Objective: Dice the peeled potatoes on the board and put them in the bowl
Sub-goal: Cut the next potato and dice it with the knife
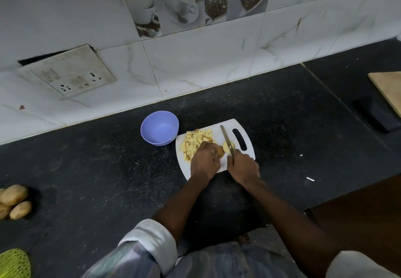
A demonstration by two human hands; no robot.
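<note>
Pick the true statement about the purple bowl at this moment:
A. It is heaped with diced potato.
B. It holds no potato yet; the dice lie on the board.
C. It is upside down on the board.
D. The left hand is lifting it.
B: the purple bowl shows only its bare inside, while the potato dice lie piled on the white cutting board beside it.

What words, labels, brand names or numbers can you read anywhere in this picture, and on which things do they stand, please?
None can be read.
The switch panel on the wall bears faint marks, too blurred to read.
The picture tiles show cups and coffee, no lettering.
The bowl, cutting board and knife carry no visible text.
</note>
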